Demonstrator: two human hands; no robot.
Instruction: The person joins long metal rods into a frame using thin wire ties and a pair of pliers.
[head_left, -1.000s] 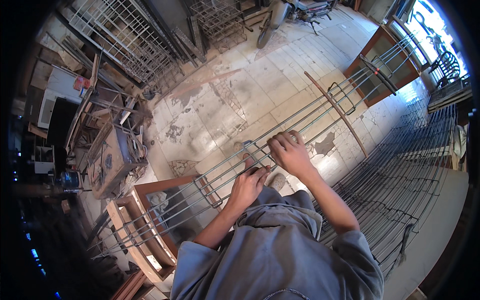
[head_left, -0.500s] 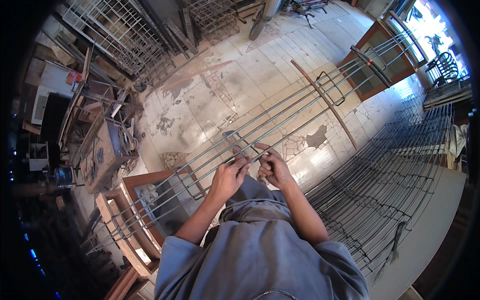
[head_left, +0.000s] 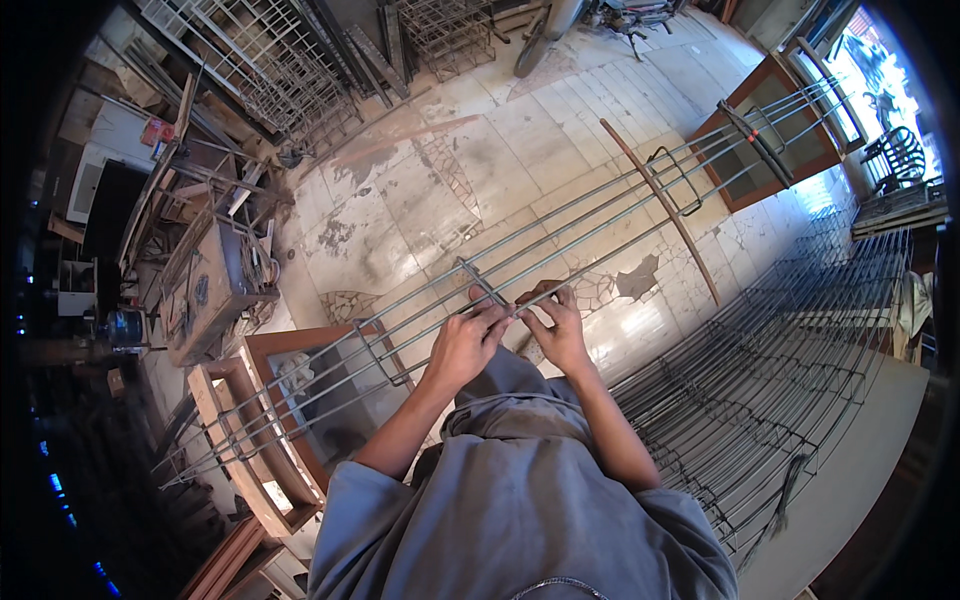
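Our left hand (head_left: 463, 345) and right hand (head_left: 556, 325) pinch one steel rod (head_left: 600, 225) together; a small red package (head_left: 157, 131) sits at ten o'clock.

Both hands (head_left: 515, 335) pinch the long steel rods (head_left: 600, 215).

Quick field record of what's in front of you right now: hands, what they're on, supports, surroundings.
left hand: gripping the long steel bars near a rectangular stirrup
right hand: on the same bars, fingertips meeting the left hand's
bars: several, parallel, running from lower left to upper right
supports: wooden frames, near and far
right side: stack of wire mesh panels
floor: worn, stained tiles
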